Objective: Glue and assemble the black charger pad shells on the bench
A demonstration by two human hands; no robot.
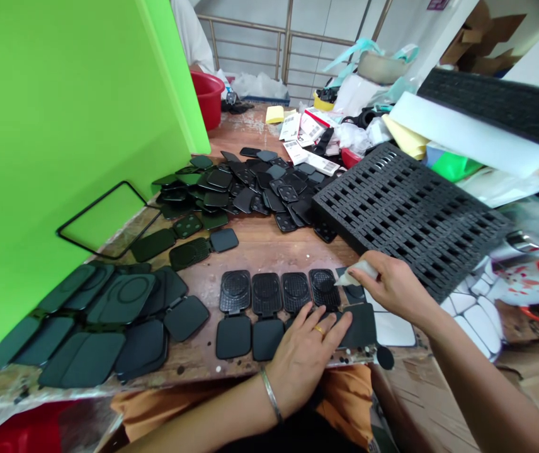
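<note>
A green partition (71,113) stands to the left of a worn wooden surface (279,248), and a metal railing (245,25) runs across the background, well beyond both my hands. My right grip (392,286) is closed around a pale squeeze bottle (363,274), thumb and fingers pinching its body, while its narrow tip slants down and left to the fourth hinged black piece (323,289) in a row; I cannot tell whether the tip touches it. My right forearm slopes up and inward from the lower right. My left grip (305,346) holds nothing between its fingers: it is palm down, fingers spread, lying over the lower flaps of the row, with a yellow ring on one finger and a bracelet (271,395) at the wrist. That forearm comes in low from the left. Just left of my left grip, the row's first hinged piece (235,290) lies opened out, its ridged half away from me. Farther left sits a stack of dark flaps (123,299), and ahead of both hands spreads a jumbled heap of black pieces (250,182). Just beyond my right grip, a slotted black foam block (406,214) rests at an angle; a white sheet (395,329) lies below that grip, near a black disc (385,357).
</note>
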